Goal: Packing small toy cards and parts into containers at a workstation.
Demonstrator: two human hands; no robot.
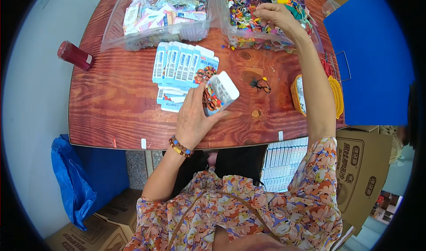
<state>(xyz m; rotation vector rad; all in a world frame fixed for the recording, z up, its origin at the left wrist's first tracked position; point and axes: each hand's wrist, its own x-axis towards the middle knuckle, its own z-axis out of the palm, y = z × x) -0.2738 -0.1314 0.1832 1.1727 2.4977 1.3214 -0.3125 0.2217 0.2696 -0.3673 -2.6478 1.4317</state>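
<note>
A small blue-and-white cardboard box [216, 96] with a colourful printed front is tilted in my left hand [193, 118], the fingers along one side and the thumb low on the other. A white flap stands out at its upper end. Just left of it lies an overlapping row of similar boxes [177, 64], with a few more below them. My right hand [282, 19] reaches over a clear plastic bin [262, 40] full of small multicoloured plastic trinkets. Its fingers are loosely bent and apart, and I see nothing held in them.
Another clear bin [155, 36] holds flat printed packets. On the wooden table [124, 109] are a dark red cup [75, 56], a black stringy trinket [262, 86], a yellow basket [336, 98] and red-handled scissors [327, 67]. Cardboard cartons [361, 171] stand by the right side.
</note>
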